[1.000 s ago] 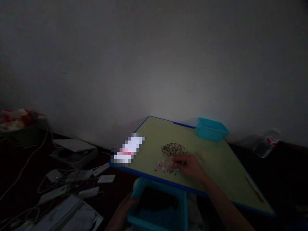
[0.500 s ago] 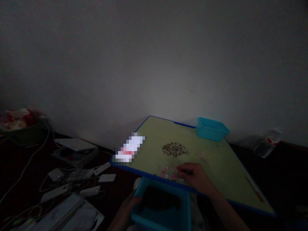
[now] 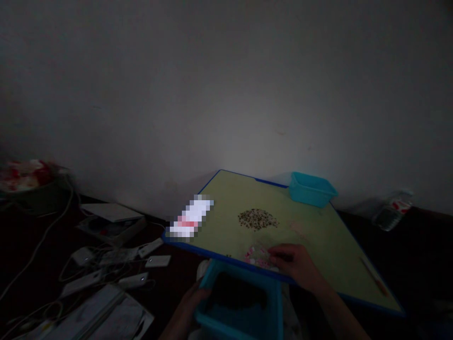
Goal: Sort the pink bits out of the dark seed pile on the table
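My left hand [image 3: 193, 300] grips the left side of a blue plastic basket [image 3: 239, 323] at the front edge of the board, and a dark heap [image 3: 235, 293] that I cannot make out lies inside it. Close to that edge, my right hand [image 3: 292, 262] pinches the right side of a small, crumpled, clear plastic packet [image 3: 257, 256] with pink and white print. Beyond the packet, a pile of small dark and pale grains [image 3: 257, 219] is spread on the pale, blue-rimmed board [image 3: 226, 189].
A second blue basket [image 3: 312, 190] stands at the board's back right corner. A bright, pixelated screen [image 3: 191, 217] lies at the left. Near the right edge is a thin, knife-like tool [image 3: 375, 277]. Chargers and cables [image 3: 118, 257] clutter the dark surface on the left; a bottle [image 3: 392, 211] lies right.
My right hand has shifted slightly right and nearer, and the printed packet has moved right with it. My left hand stays on the basket, which has barely moved.
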The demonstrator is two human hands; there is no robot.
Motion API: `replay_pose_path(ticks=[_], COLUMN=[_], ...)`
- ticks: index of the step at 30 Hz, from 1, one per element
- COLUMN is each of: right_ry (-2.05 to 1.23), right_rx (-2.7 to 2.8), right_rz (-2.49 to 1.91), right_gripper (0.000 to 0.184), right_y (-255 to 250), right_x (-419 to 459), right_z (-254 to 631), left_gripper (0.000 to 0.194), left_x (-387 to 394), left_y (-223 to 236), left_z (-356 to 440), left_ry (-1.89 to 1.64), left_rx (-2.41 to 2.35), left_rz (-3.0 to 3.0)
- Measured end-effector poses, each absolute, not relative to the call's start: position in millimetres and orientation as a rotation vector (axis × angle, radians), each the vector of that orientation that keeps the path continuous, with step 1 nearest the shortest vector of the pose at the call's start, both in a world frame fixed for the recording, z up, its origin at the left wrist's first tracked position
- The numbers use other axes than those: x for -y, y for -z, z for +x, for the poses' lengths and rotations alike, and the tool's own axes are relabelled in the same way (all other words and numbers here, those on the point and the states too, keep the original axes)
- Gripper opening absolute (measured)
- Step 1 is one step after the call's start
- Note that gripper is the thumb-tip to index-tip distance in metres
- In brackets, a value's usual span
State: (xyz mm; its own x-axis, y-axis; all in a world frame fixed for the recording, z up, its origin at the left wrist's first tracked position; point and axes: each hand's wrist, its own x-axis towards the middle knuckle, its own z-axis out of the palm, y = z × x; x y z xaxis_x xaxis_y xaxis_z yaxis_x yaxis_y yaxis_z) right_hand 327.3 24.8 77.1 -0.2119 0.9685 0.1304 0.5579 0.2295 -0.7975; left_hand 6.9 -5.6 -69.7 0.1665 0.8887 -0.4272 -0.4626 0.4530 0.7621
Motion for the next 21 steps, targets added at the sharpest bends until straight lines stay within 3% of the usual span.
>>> replay_pose_path(ticks=[6,21], right_ry=[-0.824,-0.857], right_rx=[1.89,1.825], right_rz=[-1.393,-1.422], right_gripper=[0.022,0.028], right_y=[-81,-80], right_x=[-24,-37], right_z=[329,317], left_gripper=[0.054,0.043], left_x=[7,4], left_y=[71,80], left_z=[6,-3], left_ry=[-1.03,-1.045], left_rx=[-0.952,-0.967], left_rz=[0.529,0.534])
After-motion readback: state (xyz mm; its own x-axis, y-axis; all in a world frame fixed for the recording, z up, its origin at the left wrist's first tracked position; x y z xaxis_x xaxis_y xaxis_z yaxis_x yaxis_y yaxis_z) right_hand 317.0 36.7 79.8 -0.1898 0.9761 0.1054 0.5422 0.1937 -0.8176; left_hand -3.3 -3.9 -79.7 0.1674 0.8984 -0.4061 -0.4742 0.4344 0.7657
